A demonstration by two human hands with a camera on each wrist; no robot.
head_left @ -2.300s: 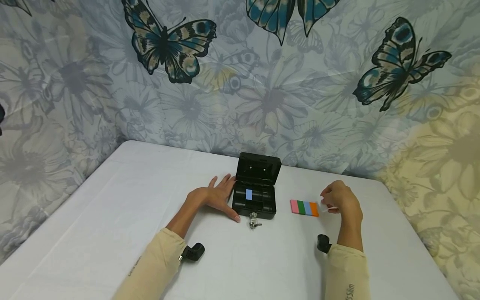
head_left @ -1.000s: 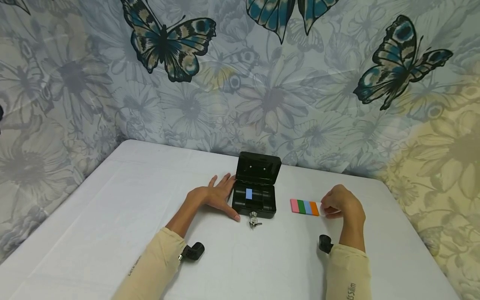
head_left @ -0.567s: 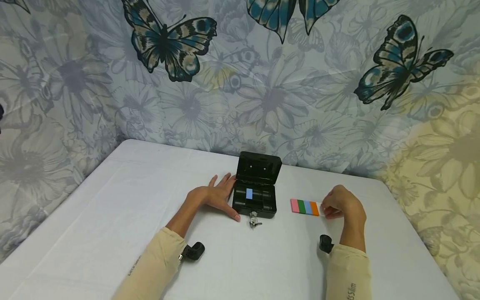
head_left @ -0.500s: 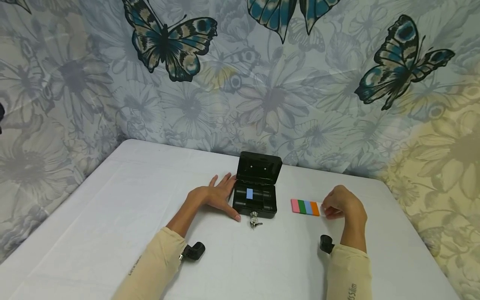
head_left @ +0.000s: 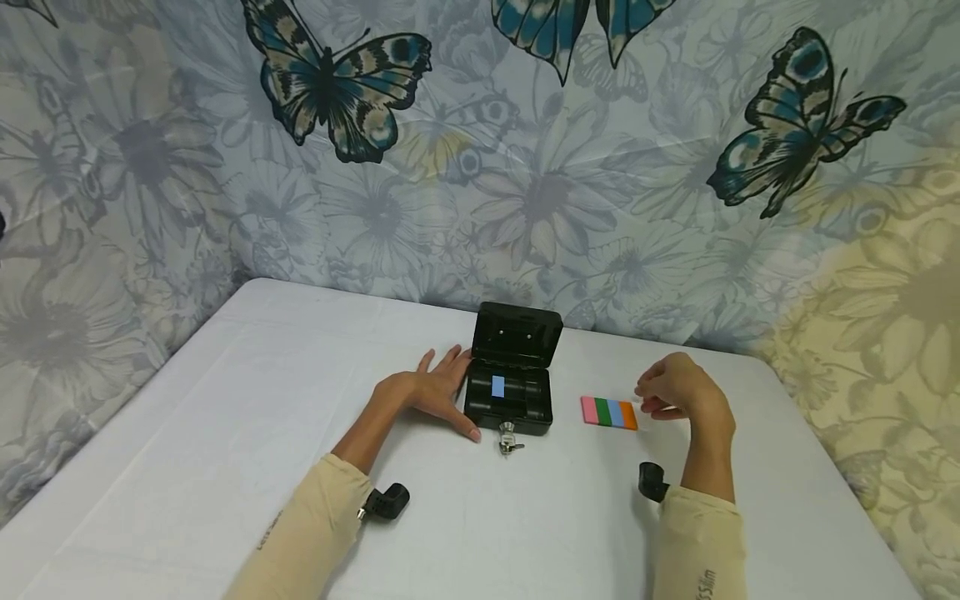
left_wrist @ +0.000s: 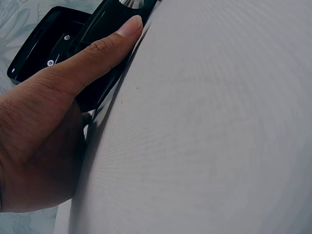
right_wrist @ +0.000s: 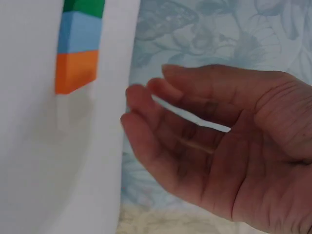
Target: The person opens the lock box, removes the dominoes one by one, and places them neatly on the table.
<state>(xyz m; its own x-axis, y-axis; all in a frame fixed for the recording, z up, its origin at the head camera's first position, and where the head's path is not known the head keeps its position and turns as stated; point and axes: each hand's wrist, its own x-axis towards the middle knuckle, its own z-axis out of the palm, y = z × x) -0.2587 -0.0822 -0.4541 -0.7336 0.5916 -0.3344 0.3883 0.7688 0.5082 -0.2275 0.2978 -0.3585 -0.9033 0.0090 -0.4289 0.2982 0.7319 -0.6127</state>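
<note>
My left hand point(head_left: 431, 394) rests on the table with its fingers spread, touching the left side of a black cash box point(head_left: 528, 412) whose lid point(head_left: 517, 335) stands raised. The left wrist view shows the thumb point(left_wrist: 105, 51) lying straight along the box's near edge. A small blue rectangular piece point(head_left: 498, 387) lies inside the box. My right hand point(head_left: 678, 387) hovers just right of a row of thick coloured pads point(head_left: 609, 412), pink, green, blue and orange. Its fingers point(right_wrist: 146, 141) are loosely bent, with no object plainly visible between them. A faint translucent strip point(right_wrist: 63, 112) extends from the orange end.
A metal lock with keys point(head_left: 507, 442) hangs at the box's front. Black wrist cameras point(head_left: 387, 502) stick out from both sleeves. The white table point(head_left: 480, 533) ends at a butterfly-patterned cloth backdrop point(head_left: 540, 192) behind the box.
My right hand has lifted and moved slightly away from the right end of the coloured pads, where its fingertips were down on the table. The left hand and the box have stayed put.
</note>
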